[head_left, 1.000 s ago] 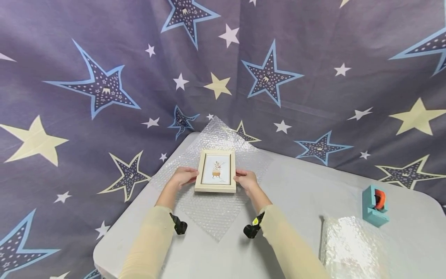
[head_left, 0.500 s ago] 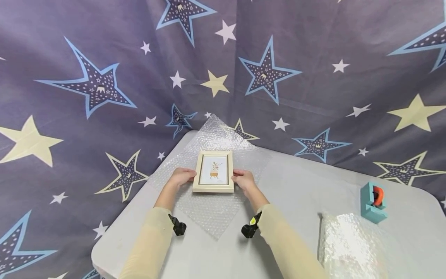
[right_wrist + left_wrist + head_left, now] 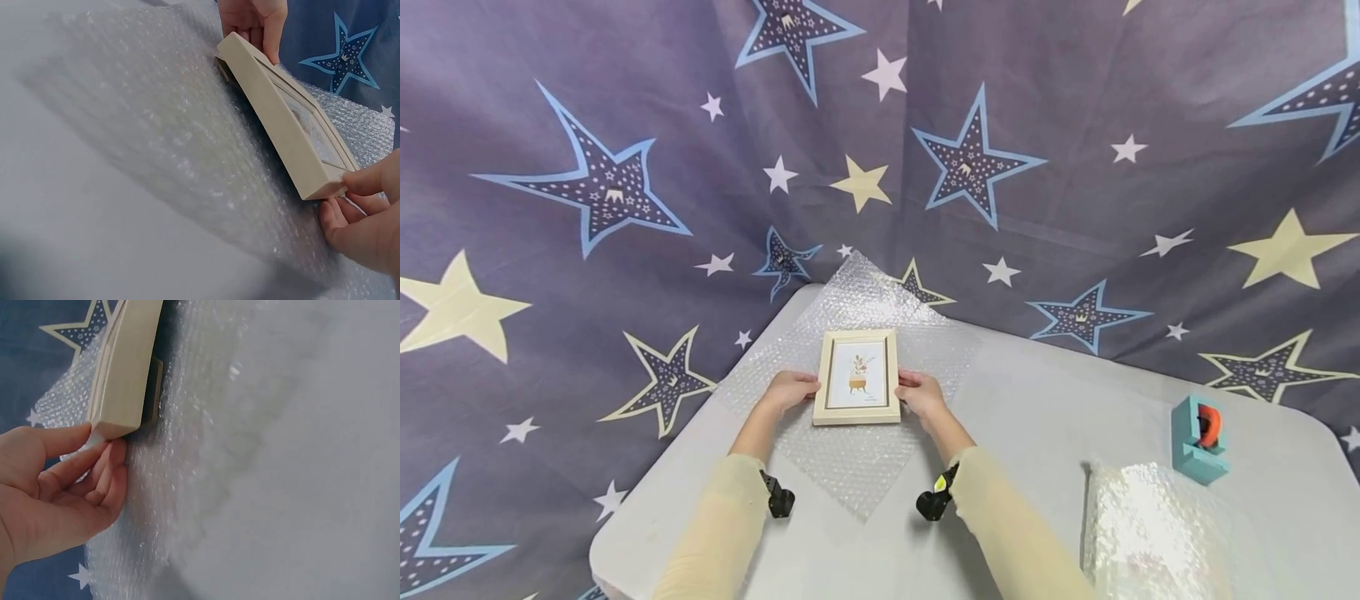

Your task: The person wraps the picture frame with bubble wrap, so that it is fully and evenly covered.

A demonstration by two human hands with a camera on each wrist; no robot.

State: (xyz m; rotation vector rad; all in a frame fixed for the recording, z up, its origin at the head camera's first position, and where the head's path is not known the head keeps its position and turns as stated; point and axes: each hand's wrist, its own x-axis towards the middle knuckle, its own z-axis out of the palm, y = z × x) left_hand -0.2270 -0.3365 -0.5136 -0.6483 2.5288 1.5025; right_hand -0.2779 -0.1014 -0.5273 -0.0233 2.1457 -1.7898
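The frame [image 3: 857, 377], front facing up, is over the bubble wrap [image 3: 850, 468], with the wrap's corners spreading beyond it; whether its underside touches the wrap I cannot tell. At the frame's left side the left hand [image 3: 792, 390] pinches the edge, thumb near the front and fingers bent beneath; the right hand [image 3: 922, 395] pinches the right edge likewise, its thumb and fingers parted only by the frame. Well right of the frame on the table [image 3: 1030, 400] are a teal dispenser [image 3: 1192, 446] and, nearer the person, a shiny pack [image 3: 1150, 533]. Behind the frame hangs a starry curtain [image 3: 1037, 50]
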